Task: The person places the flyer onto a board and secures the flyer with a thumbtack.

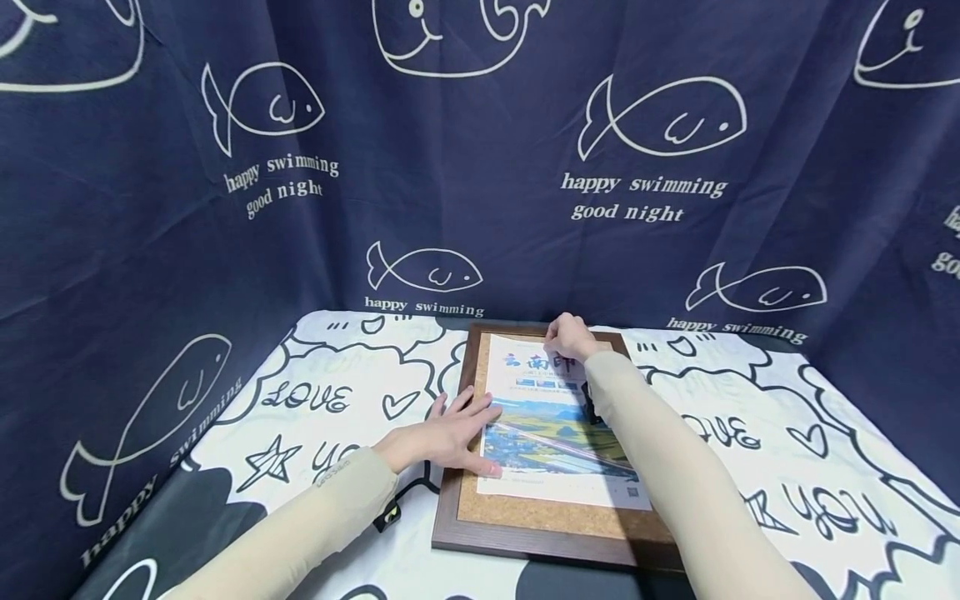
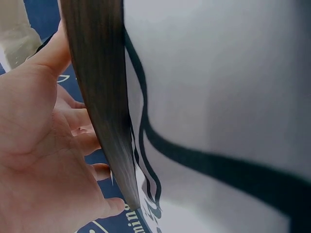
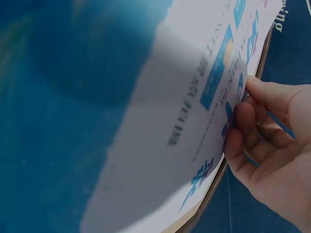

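Observation:
A printed poster [image 1: 551, 433] with blue lettering and a colourful landscape lies on a cork board [image 1: 540, 512] with a dark wooden frame [image 1: 517, 543]. My left hand [image 1: 450, 435] rests with spread fingers on the poster's left edge, its palm over the frame's left side. In the left wrist view the frame [image 2: 99, 97] stands beside the palm. Near the poster's top edge my right hand [image 1: 572, 337] has its fingers curled, thumb and forefinger together against the paper. In the right wrist view these fingertips [image 3: 250, 87] meet at the poster [image 3: 209, 116]; what they pinch is mostly hidden and I cannot tell its kind.
A white cloth [image 1: 322, 375] with black drawings and lettering covers the table under the board. Behind it hangs a dark blue curtain [image 1: 480, 192] with white fish outlines, which also closes off both sides. A small black device [image 1: 387, 517] shows beneath the left wrist.

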The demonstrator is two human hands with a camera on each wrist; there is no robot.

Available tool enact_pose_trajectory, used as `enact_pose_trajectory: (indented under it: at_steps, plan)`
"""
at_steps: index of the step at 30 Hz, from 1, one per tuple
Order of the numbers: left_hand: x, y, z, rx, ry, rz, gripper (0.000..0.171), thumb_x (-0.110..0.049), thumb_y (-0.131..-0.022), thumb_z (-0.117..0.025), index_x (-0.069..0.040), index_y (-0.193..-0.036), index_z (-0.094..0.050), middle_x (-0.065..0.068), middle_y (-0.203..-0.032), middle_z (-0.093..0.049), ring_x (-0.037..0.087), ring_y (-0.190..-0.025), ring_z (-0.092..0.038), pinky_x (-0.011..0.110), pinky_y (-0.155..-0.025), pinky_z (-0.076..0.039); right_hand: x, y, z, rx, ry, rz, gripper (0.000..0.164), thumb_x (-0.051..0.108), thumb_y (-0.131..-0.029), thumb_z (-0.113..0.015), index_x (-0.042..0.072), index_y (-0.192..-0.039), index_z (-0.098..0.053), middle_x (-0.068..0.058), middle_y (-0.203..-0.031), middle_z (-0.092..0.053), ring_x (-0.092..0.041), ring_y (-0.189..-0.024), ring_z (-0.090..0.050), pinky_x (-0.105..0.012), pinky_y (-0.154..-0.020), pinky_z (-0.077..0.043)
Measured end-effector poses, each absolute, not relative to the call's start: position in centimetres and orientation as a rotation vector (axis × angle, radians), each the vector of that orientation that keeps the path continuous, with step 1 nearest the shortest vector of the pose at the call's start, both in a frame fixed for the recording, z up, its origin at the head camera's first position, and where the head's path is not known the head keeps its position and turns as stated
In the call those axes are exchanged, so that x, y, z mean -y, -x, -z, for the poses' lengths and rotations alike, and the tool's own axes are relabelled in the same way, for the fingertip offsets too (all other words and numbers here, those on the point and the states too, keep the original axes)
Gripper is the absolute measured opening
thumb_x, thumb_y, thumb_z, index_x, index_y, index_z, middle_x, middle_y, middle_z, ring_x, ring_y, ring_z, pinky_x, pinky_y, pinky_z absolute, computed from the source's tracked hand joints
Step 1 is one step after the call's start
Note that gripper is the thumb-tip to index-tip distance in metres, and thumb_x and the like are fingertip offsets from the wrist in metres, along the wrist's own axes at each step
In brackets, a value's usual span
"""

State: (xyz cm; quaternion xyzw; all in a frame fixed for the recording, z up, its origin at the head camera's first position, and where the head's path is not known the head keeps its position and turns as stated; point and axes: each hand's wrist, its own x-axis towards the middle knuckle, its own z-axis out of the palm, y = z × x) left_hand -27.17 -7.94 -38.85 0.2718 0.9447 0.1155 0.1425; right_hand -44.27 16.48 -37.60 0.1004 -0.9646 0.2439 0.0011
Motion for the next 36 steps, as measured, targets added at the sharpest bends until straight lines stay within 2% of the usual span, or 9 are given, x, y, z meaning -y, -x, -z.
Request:
enact_pose_trajectory:
  at_steps: [9, 14, 19, 25, 26, 28, 30, 33, 36]
  plan:
    - [7.9, 27.2, 38.8, -2.729, -0.794, -0.321, 0.093, -0.065, -0.082, -0.062, -0.023, -0.154, -0.023, 0.001, -0.164, -0.011, 0.027, -0.153, 0.001, 0.061, -0.118, 0.0, -16.4, 44.6, 37.7, 3.041, -0.339, -0.675, 0.01, 0.011, -0.086, -0.069, 0.006, -0.08, -0.074, -0.007, -0.077, -0.07, -0.02, -0.069, -0.058, -0.028, -0.061, -0.045]
    - [7.6, 27.1, 39.1, -2.721, -0.797, -0.329, 0.093, -0.065, -0.081, -0.063, -0.023, -0.154, -0.024, 0.001, -0.164, -0.011, 0.027, -0.153, 0.0, 0.061, -0.118, -0.001, -16.6, 44.4, 38.0, 3.085, -0.344, -0.628, 0.023, 0.02, -0.088, -0.068, 0.005, -0.071, -0.07, -0.001, -0.061, -0.058, -0.017, -0.061, -0.051, -0.027, -0.058, -0.04]
    - [7.7, 27.1, 39.0, -2.713, -0.813, -0.333, 0.093, -0.065, -0.081, -0.063, -0.023, -0.154, -0.024, 0.001, -0.164, -0.011, 0.028, -0.153, 0.001, 0.062, -0.118, 0.0, -16.6, 43.8, 37.8, 3.104, -0.368, -0.552, 0.021, 0.022, -0.09, -0.065, 0.006, -0.079, -0.074, -0.002, -0.069, -0.061, -0.018, -0.065, -0.051, -0.03, -0.064, -0.042]
    - [7.9, 27.6, 39.2, -2.731, -0.815, -0.316, 0.093, -0.066, -0.081, -0.062, -0.022, -0.154, -0.024, 0.002, -0.164, -0.013, 0.028, -0.153, 0.001, 0.062, -0.118, 0.0, -15.9, 43.1, 36.9, 3.177, -0.524, -0.386, 0.027, 0.022, -0.093, -0.062, 0.006, -0.072, -0.067, 0.002, -0.058, -0.044, -0.014, -0.054, -0.038, -0.029, -0.056, -0.035]
    - [8.0, 27.6, 39.3, -2.734, -0.814, -0.308, 0.093, -0.066, -0.081, -0.062, -0.022, -0.154, -0.025, 0.002, -0.164, -0.013, 0.028, -0.153, 0.001, 0.062, -0.118, 0.0, -15.7, 42.9, 36.7, 3.197, -0.552, -0.368, 0.027, 0.022, -0.094, -0.061, 0.005, -0.074, -0.066, 0.0, -0.06, -0.043, -0.015, -0.055, -0.036, -0.03, -0.057, -0.036]
    - [8.3, 27.8, 39.4, -2.738, -0.826, -0.308, 0.093, -0.066, -0.081, -0.062, -0.021, -0.154, -0.026, 0.003, -0.164, -0.014, 0.029, -0.152, 0.0, 0.063, -0.117, -0.001, -15.5, 42.3, 36.2, 3.201, -0.6, -0.327, 0.022, 0.022, -0.095, -0.06, 0.004, -0.09, -0.072, -0.003, -0.073, -0.059, -0.014, -0.062, -0.049, -0.031, -0.064, -0.046]
    - [8.6, 28.0, 39.4, -2.727, -0.846, -0.318, 0.092, -0.066, -0.081, -0.063, -0.021, -0.153, -0.027, 0.004, -0.164, -0.013, 0.029, -0.153, 0.001, 0.064, -0.117, 0.0, -15.4, 41.4, 35.7, 3.169, -0.657, -0.302, 0.025, 0.022, -0.095, -0.059, 0.002, -0.105, -0.07, -0.009, -0.09, -0.068, -0.016, -0.071, -0.058, -0.035, -0.073, -0.052]
    - [9.1, 28.3, 39.2, -2.73, -0.877, -0.364, 0.09, -0.064, -0.082, -0.062, -0.019, -0.153, -0.029, 0.009, -0.164, -0.01, 0.03, -0.152, 0.001, 0.066, -0.116, 0.002, -15.3, 40.0, 34.6, 3.05, -0.773, -0.336, 0.032, 0.02, -0.096, -0.058, -0.001, -0.119, -0.065, -0.016, -0.09, -0.071, -0.021, -0.068, -0.062, -0.037, -0.074, -0.054]
    - [9.9, 28.9, 38.4, -2.816, -0.898, -0.43, 0.086, -0.062, -0.086, -0.059, -0.015, -0.152, -0.03, 0.012, -0.163, -0.008, 0.031, -0.152, 0.002, 0.067, -0.115, 0.003, -15.3, 38.5, 33.0, 2.874, -0.879, -0.393, 0.033, 0.021, -0.096, -0.059, -0.001, -0.119, -0.065, -0.014, -0.076, -0.067, -0.023, -0.06, -0.058, -0.036, -0.066, -0.05]
